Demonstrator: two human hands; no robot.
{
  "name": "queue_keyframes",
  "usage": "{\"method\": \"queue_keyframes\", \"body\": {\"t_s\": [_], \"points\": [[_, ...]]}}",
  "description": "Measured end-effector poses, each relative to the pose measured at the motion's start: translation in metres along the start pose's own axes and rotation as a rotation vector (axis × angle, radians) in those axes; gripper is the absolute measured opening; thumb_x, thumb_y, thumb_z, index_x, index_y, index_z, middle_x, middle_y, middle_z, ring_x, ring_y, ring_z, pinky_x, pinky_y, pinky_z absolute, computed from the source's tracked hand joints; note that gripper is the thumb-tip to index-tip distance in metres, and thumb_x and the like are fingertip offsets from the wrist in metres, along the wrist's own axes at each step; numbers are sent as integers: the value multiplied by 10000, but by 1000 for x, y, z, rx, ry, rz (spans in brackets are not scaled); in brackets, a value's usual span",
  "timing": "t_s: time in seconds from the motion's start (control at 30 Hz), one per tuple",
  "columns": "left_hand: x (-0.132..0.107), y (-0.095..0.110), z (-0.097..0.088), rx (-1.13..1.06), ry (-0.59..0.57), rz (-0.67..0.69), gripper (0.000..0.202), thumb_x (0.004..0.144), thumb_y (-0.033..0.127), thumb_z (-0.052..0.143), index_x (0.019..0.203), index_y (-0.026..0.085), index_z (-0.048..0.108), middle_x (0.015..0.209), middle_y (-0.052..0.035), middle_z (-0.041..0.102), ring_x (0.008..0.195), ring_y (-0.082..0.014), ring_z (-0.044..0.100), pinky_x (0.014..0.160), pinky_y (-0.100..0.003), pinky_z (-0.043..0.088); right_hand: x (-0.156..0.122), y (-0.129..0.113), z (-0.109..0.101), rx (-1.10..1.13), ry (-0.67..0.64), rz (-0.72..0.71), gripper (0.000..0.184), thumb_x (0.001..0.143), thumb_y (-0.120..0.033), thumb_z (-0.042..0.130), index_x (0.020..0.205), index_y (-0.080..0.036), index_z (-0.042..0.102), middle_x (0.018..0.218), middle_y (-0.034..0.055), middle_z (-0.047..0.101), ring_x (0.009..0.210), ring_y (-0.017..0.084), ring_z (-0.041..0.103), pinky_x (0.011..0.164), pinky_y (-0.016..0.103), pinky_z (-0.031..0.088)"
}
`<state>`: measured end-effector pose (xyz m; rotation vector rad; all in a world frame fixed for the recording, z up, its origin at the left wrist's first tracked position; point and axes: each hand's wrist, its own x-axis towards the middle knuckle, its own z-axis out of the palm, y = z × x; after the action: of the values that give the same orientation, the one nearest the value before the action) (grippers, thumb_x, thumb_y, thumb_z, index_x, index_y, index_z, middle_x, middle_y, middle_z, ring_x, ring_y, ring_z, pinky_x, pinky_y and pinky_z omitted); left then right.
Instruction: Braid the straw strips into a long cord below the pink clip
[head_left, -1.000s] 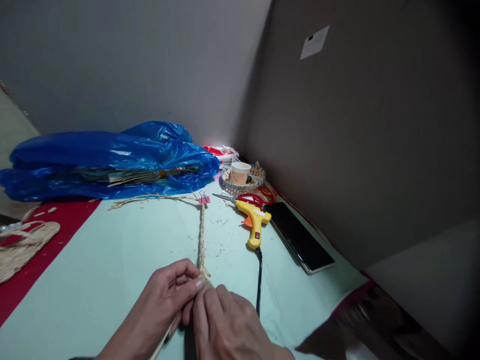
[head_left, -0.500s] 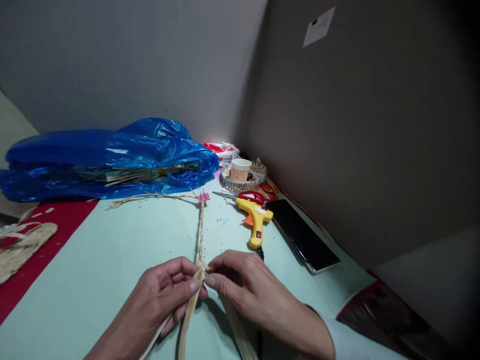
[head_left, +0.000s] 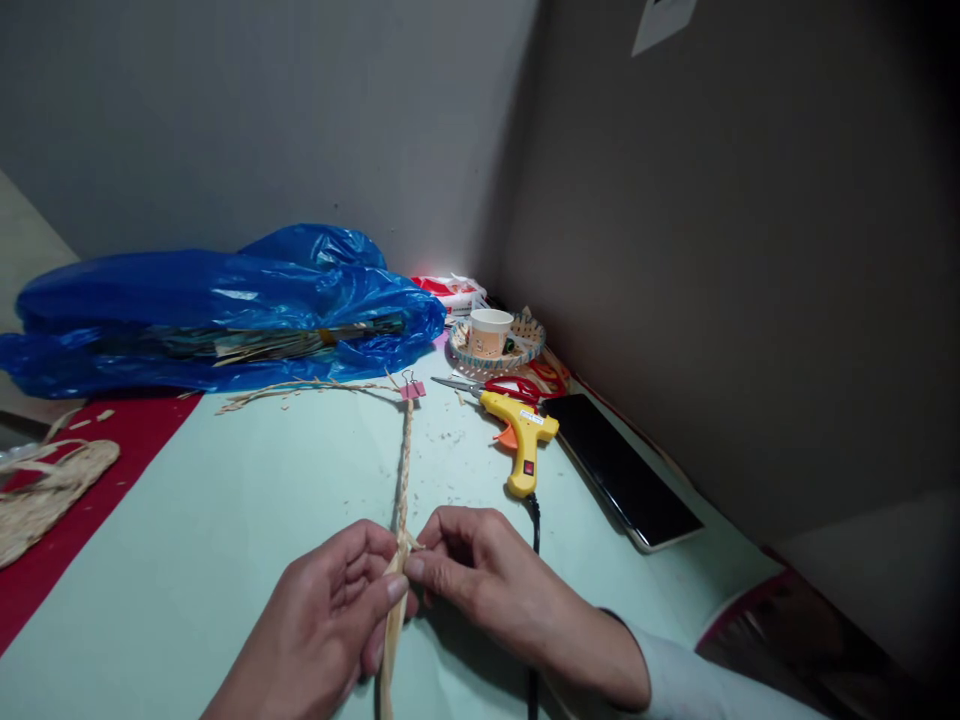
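Note:
A thin straw braid [head_left: 406, 465] runs toward me from a pink binder clip [head_left: 412, 391] that grips its far end. At its near end, my left hand [head_left: 337, 600] pinches a flat pale straw strand [head_left: 390, 640] between thumb and fingers. Close against it on the right, my right hand [head_left: 480, 575] has thumb and forefinger closed on the braid's strands, where a short end sticks out. The fingertips of both hands almost meet there, and they partly hide the strands. Beyond the clip, loose straw ends [head_left: 300, 388] trail off to the left.
Right of the braid lie a yellow glue gun [head_left: 521, 440] with a black cord, red-handled scissors [head_left: 510, 388] and a black tablet [head_left: 626, 470]. Behind them a paper cup [head_left: 490, 335] sits in a woven tray [head_left: 536, 345]. A blue plastic bag [head_left: 187, 290] and a woven sandal [head_left: 67, 490] are left.
The view has shifted slightly. My right hand has drawn closer to my left at the braid's end, and the wide strand that hung below my right hand is now out of sight.

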<state>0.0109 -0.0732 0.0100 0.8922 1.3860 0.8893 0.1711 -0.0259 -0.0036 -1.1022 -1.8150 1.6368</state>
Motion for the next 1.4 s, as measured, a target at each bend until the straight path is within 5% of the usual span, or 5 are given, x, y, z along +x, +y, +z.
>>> {"method": "queue_keyframes", "body": {"t_s": [0.43, 0.6, 0.7, 0.93, 1.4], "points": [[3, 2, -6, 142, -55, 37, 239, 785, 397, 652, 789, 177, 556, 438, 98, 493, 338, -27, 309, 347, -139, 215, -1, -6, -2, 119, -49, -20, 278, 854, -391, 642, 759, -172, 500, 657, -41, 465, 617, 96, 369, 541, 214, 279], [7, 6, -11, 46, -115, -1, 302, 724, 423, 732, 779, 150, 615, 658, -33, 697, 389, -27, 375, 352, -129, 220, -3, -13, -7, 285, -201, 39, 290, 930, -432, 537, 832, -161, 502, 740, 0, 537, 601, 85, 385, 521, 198, 284], [11, 4, -15, 19, -190, -1, 290, 721, 413, 747, 765, 153, 626, 632, -17, 689, 365, -20, 314, 352, -143, 192, -4, -15, -8, 281, -225, 41, 258, 941, -398, 521, 834, -166, 485, 724, -15, 502, 570, 74, 364, 493, 188, 271], [5, 2, -12, 238, -69, 142, 120, 760, 308, 697, 770, 206, 637, 668, 23, 637, 666, -164, 578, 573, -211, 402, -1, -14, -3, 205, -136, 35, 310, 870, -446, 593, 768, -183, 464, 608, -52, 432, 532, 79, 345, 476, 200, 259], [-1, 1, -7, 446, -23, 196, 139, 823, 366, 588, 755, 246, 600, 668, 35, 649, 632, -180, 571, 575, -222, 401, 0, -2, 4, 0, 46, -61, 97, 855, -251, 556, 805, -182, 510, 663, -42, 447, 610, 99, 373, 523, 219, 259]]}}
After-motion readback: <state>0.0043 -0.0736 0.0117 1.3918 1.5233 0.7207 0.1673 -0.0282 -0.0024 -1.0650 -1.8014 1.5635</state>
